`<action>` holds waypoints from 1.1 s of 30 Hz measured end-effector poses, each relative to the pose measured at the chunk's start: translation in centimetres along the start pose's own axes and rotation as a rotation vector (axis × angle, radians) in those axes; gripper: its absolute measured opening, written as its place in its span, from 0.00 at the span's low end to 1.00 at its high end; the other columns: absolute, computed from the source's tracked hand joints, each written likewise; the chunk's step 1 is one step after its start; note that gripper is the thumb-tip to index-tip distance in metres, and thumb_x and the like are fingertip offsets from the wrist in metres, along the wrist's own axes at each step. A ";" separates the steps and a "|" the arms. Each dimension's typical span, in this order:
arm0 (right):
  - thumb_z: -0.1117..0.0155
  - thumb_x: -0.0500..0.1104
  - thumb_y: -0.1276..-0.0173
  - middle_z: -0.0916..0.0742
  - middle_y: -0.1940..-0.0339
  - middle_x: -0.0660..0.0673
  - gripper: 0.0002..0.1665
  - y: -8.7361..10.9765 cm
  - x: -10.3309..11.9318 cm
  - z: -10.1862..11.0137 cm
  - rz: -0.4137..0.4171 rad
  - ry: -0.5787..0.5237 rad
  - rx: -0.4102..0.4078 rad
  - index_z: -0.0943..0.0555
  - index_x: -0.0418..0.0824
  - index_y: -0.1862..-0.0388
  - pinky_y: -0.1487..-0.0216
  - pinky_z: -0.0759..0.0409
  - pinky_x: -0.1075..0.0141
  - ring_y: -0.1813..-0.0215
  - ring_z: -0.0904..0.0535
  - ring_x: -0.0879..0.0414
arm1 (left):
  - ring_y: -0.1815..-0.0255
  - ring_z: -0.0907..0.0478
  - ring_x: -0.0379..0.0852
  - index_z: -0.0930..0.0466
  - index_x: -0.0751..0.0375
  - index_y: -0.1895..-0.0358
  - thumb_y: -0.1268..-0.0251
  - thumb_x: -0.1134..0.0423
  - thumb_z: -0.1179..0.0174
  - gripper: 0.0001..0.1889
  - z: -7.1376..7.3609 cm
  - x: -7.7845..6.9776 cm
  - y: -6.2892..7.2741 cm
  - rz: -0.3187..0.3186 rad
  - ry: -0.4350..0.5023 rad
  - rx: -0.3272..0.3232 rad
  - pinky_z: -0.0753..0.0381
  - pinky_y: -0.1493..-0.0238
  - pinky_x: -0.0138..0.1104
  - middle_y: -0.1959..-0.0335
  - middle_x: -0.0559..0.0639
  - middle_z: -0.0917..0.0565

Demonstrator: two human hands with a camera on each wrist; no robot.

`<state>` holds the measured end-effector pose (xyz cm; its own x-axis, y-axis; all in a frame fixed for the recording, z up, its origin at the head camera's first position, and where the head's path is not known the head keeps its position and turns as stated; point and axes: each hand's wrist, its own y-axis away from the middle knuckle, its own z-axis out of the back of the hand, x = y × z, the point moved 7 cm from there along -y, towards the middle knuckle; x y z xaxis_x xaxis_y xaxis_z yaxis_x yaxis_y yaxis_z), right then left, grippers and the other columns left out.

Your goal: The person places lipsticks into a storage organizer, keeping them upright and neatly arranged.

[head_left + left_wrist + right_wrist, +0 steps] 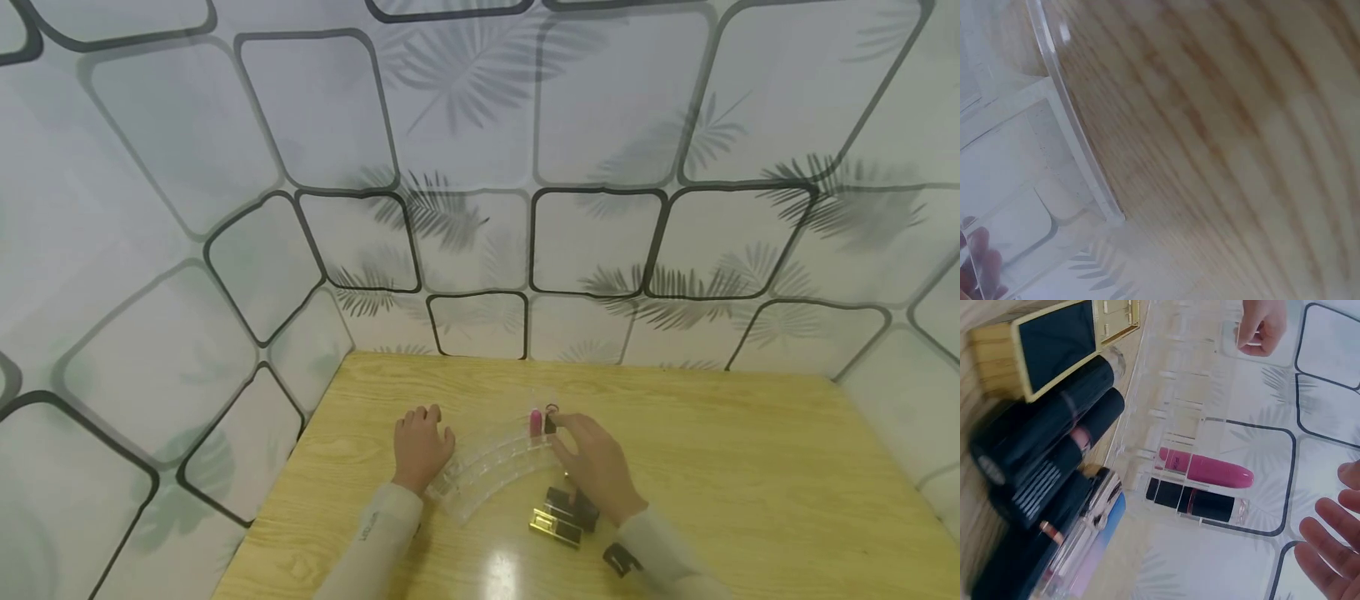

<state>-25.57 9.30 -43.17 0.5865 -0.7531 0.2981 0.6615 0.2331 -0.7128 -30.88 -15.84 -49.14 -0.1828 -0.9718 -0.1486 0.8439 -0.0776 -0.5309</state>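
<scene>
A clear, curved, tiered lipstick holder (487,468) stands on the table. A pink lipstick tube (1219,470) and a black lipstick tube with a clear end (1213,505) are side by side in its slots, near the right end. My right hand (600,467) is just beside the black tube; in the right wrist view its fingers (1319,540) are spread, apart from both tubes. At the holder's left end is my left hand (422,447), its fingers loosely bent. The left wrist view shows those fingertips (985,256) through the clear plastic.
Several lipsticks lie in front of the holder, partly under my right wrist: a gold-and-black one (555,528), black tubes (1054,412) and a blue-to-pink tube (1100,544). Patterned cloth walls (480,242) border the wooden table (750,467) behind and at the sides.
</scene>
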 end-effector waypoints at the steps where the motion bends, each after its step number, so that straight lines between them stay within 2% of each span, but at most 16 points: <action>1: 0.26 0.37 0.53 0.13 0.61 0.43 0.20 0.2 0.0 0.3 0.003 0.007 0.008 0.19 0.37 0.59 0.59 0.17 0.62 0.58 0.16 0.49 | 0.74 0.27 0.51 0.24 0.60 0.68 0.50 0.59 0.37 0.10 0.0 -0.1 0.0 -0.012 -0.005 -0.006 0.28 0.70 0.43 0.74 0.53 0.22; 9: 0.27 0.40 0.53 0.13 0.60 0.42 0.21 2.0 -0.7 1.9 0.014 0.052 0.055 0.19 0.37 0.58 0.59 0.17 0.62 0.57 0.16 0.49 | 0.73 0.28 0.49 0.23 0.60 0.65 0.52 0.58 0.36 0.12 0.9 -0.7 0.1 -0.136 -0.025 -0.063 0.26 0.66 0.43 0.74 0.52 0.23; 15: 0.27 0.40 0.53 0.13 0.61 0.42 0.20 2.9 -1.3 2.7 0.009 0.076 0.068 0.19 0.37 0.60 0.61 0.17 0.62 0.59 0.16 0.49 | 0.71 0.26 0.49 0.22 0.60 0.63 0.50 0.55 0.37 0.15 1.1 -1.0 0.7 -0.203 -0.018 -0.003 0.24 0.66 0.42 0.72 0.53 0.23; 19: 0.27 0.39 0.54 0.13 0.61 0.42 0.20 3.4 -1.4 3.3 0.006 0.087 0.075 0.19 0.36 0.60 0.61 0.17 0.61 0.60 0.16 0.49 | 0.69 0.25 0.50 0.23 0.61 0.58 0.48 0.52 0.37 0.18 0.8 -0.8 1.1 -0.205 -0.017 0.065 0.23 0.63 0.43 0.70 0.54 0.22; 23: 0.28 0.40 0.53 0.13 0.60 0.42 0.21 4.0 -1.7 3.7 -0.007 0.071 0.085 0.19 0.36 0.59 0.59 0.17 0.60 0.58 0.16 0.50 | 0.68 0.24 0.51 0.24 0.61 0.56 0.47 0.51 0.37 0.20 0.7 -0.4 1.3 -0.191 -0.001 0.103 0.23 0.62 0.44 0.69 0.54 0.22; 33: 0.25 0.37 0.58 0.13 0.64 0.42 0.22 4.8 -2.1 3.9 0.030 0.091 0.051 0.19 0.36 0.61 0.62 0.17 0.63 0.63 0.16 0.52 | 0.69 0.25 0.49 0.24 0.60 0.57 0.46 0.52 0.38 0.17 0.4 0.2 1.4 -0.214 0.013 0.114 0.24 0.64 0.43 0.69 0.53 0.22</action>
<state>-21.81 14.38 -44.70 0.5629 -0.7977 0.2163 0.6684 0.2854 -0.6869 -29.55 -16.27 -49.54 -0.3693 -0.9277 -0.0544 0.8365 -0.3064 -0.4543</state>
